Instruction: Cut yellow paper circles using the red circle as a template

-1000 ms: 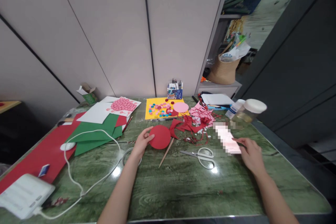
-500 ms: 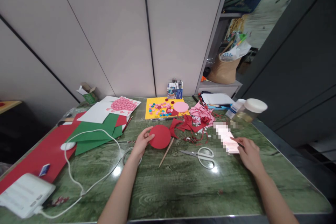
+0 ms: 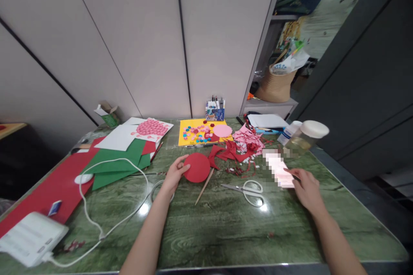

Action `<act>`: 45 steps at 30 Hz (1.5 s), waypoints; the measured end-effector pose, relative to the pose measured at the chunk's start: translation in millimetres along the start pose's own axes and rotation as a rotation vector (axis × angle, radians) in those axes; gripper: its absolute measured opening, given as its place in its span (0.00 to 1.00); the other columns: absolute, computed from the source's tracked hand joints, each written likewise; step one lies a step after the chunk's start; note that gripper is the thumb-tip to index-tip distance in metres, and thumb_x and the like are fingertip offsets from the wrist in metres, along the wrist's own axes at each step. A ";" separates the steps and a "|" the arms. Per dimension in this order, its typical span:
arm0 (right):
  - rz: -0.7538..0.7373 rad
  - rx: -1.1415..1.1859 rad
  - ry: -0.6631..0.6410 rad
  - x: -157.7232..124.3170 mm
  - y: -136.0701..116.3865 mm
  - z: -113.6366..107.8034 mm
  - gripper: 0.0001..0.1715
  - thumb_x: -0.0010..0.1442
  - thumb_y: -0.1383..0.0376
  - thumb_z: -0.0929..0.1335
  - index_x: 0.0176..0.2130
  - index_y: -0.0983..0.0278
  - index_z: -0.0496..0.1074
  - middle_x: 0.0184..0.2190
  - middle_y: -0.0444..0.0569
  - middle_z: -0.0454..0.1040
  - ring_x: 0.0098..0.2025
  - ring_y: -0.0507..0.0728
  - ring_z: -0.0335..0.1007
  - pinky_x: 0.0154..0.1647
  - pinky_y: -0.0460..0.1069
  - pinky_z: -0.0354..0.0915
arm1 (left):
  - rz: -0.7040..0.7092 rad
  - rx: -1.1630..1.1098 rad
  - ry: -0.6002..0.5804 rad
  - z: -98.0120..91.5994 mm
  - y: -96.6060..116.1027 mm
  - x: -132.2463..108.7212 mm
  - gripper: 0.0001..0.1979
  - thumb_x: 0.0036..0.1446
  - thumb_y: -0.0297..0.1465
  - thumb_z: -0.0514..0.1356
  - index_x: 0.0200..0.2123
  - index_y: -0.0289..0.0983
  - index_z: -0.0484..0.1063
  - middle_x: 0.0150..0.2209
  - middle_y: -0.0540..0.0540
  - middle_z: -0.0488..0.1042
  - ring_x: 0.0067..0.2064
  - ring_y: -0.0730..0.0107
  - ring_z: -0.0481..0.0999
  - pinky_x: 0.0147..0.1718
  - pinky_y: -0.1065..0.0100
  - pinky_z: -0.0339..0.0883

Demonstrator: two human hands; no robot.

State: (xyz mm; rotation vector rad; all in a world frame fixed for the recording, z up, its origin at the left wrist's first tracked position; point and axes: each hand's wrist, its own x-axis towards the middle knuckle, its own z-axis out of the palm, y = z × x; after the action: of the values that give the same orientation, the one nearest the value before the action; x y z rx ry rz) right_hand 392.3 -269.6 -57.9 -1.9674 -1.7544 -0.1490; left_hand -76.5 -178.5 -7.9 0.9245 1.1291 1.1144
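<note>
My left hand point(image 3: 174, 175) rests on the green marble table point(image 3: 226, 223), thumb and fingers pinching the left edge of a red paper circle point(image 3: 197, 167). A thin wooden stick point(image 3: 204, 187) lies just right of the circle. My right hand point(image 3: 306, 189) holds the near end of a flat pink, blurred-out object point(image 3: 278, 171) lying on the table; its fingers curl over the edge. White-handled scissors point(image 3: 250, 190) lie between my two hands.
Red and pink paper scraps point(image 3: 240, 148) lie beyond the circle. A yellow sheet with coloured dots point(image 3: 197, 134), a pen holder point(image 3: 214, 111), green and red card sheets point(image 3: 112, 163), a white cable point(image 3: 97, 206), a white device point(image 3: 30, 238) and a lidded jar point(image 3: 306, 135) stand around.
My right hand has drawn slightly toward the pink object's near end; otherwise nothing has visibly moved.
</note>
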 end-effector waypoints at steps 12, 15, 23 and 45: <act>0.013 0.013 0.006 -0.9 -0.3 0.0 0.17 0.53 0.68 0.59 0.43 0.60 0.65 0.40 0.51 0.71 0.45 0.63 0.63 0.45 0.58 0.57 | -0.005 -0.011 -0.007 -0.2 0.3 -0.1 0.33 0.34 0.35 0.69 0.48 0.36 0.70 0.25 0.50 0.72 0.28 0.71 0.73 0.28 0.73 0.63; 0.018 0.013 0.004 -1.3 -0.5 -0.3 0.17 0.53 0.68 0.59 0.43 0.60 0.65 0.40 0.51 0.71 0.45 0.63 0.63 0.45 0.58 0.57 | -0.004 -0.013 -0.008 0.2 0.7 -0.8 0.33 0.35 0.35 0.69 0.49 0.37 0.69 0.25 0.50 0.72 0.29 0.71 0.73 0.29 0.72 0.63; 0.093 0.008 0.065 -1.7 1.5 -1.1 0.15 0.54 0.64 0.59 0.42 0.61 0.65 0.40 0.52 0.71 0.45 0.65 0.63 0.45 0.59 0.56 | -0.007 -0.012 -0.003 0.0 1.4 -1.0 0.33 0.34 0.35 0.69 0.49 0.37 0.70 0.25 0.50 0.72 0.29 0.71 0.73 0.28 0.72 0.63; 0.098 -0.052 -0.057 -4.2 6.7 10.1 0.19 0.52 0.66 0.59 0.46 0.63 0.61 0.50 0.58 0.64 0.53 0.68 0.58 0.48 0.63 0.55 | -0.004 -0.019 -0.009 -0.3 1.7 -1.4 0.33 0.35 0.35 0.69 0.49 0.36 0.69 0.26 0.50 0.72 0.29 0.71 0.73 0.28 0.72 0.64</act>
State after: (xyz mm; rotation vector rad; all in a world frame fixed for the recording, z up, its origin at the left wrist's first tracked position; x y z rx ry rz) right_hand 395.6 -269.4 -70.3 -2.1090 -1.7008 -0.1073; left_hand -77.2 -179.5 -6.0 0.9116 1.1107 1.1148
